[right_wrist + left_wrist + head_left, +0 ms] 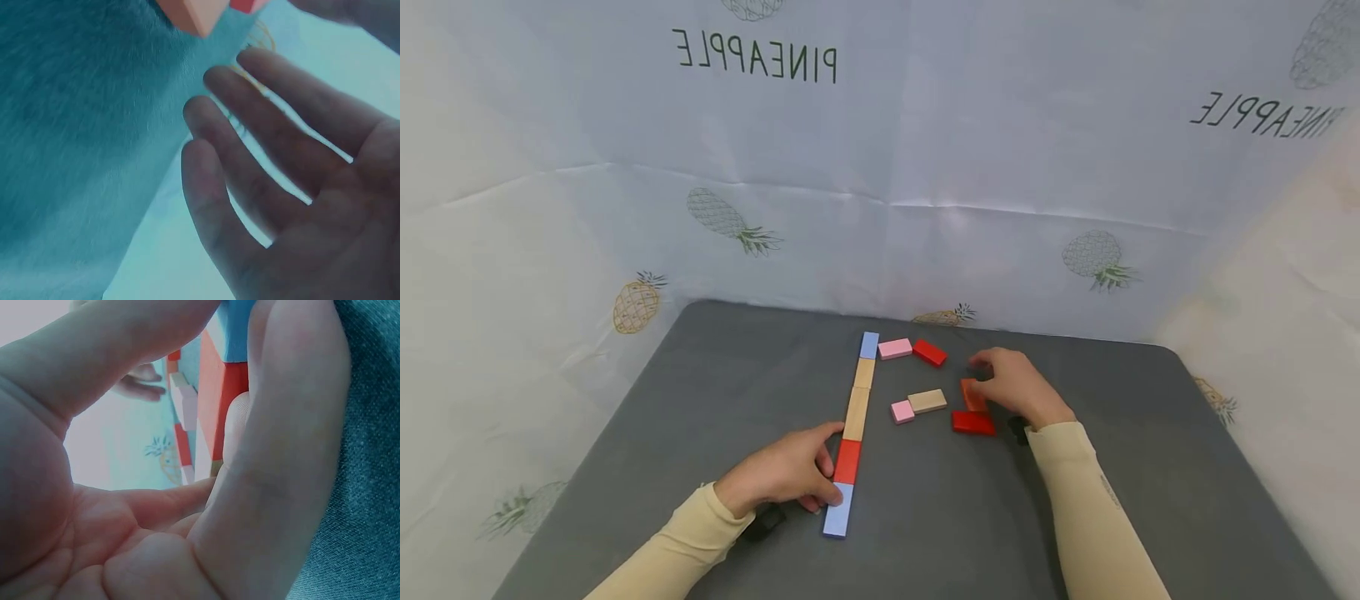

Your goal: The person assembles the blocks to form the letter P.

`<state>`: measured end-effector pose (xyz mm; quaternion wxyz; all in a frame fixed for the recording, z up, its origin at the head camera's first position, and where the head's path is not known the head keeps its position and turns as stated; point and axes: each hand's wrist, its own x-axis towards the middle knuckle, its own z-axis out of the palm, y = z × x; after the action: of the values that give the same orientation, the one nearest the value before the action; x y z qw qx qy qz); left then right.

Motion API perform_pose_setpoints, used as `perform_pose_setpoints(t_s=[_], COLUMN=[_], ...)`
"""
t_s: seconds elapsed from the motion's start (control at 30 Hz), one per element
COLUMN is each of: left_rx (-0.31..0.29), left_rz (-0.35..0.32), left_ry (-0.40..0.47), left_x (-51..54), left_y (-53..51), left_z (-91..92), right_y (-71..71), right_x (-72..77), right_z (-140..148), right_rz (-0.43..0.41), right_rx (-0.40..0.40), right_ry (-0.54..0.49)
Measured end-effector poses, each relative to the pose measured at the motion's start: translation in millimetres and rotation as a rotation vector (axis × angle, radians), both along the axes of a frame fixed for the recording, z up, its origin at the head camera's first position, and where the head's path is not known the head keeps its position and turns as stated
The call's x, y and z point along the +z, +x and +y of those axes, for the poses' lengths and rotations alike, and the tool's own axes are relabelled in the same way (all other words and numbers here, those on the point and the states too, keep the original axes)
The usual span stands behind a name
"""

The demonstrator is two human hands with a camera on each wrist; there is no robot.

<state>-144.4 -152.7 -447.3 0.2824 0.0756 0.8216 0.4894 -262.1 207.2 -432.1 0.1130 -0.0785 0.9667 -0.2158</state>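
Note:
A straight row of flat blocks runs up the table: a near blue block (838, 510), a red block (847, 462), wooden blocks (856, 414) and a far blue block (868, 345). My left hand (786, 471) lies along its left side. Its thumb rests at the near blue block, while the fingers touch the row's side by the red block (223, 394) and the wood. Over an orange block (973, 395) hovers my right hand (1018, 385), its fingers (281, 94) spread and holding nothing. A red block (973, 422) lies just in front of the orange one.
Right of the row's far end lie a pink block (895, 349) and a red block (930, 352). Nearer, a small pink block (902, 412) touches a wooden block (927, 401). The dark grey table (925, 533) meets a pineapple-print cloth (880, 250) behind.

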Motion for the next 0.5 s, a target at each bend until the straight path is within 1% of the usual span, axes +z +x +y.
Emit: perform_pose_setpoints(t_s=[0.17,0.3,0.5], left_rx=[0.01,0.006,-0.003], left_rz=[-0.002,-0.008,-0.011], left_ry=[-0.008,-0.011,-0.011], left_x=[0.6,0.7,0.0], left_y=[-0.9,-1.5,-1.3], left_z=[-3.6,-3.0,-0.7], right_y=[10.6,14.8,18.0], right_x=[3.0,-0.3,-4.5], right_z=[5,7,10], right_rz=[-0.016,-0.022,-0.029], right_rx=[0.032,0.058,0.058], right_ry=[-0.059,-0.062,-0.039])
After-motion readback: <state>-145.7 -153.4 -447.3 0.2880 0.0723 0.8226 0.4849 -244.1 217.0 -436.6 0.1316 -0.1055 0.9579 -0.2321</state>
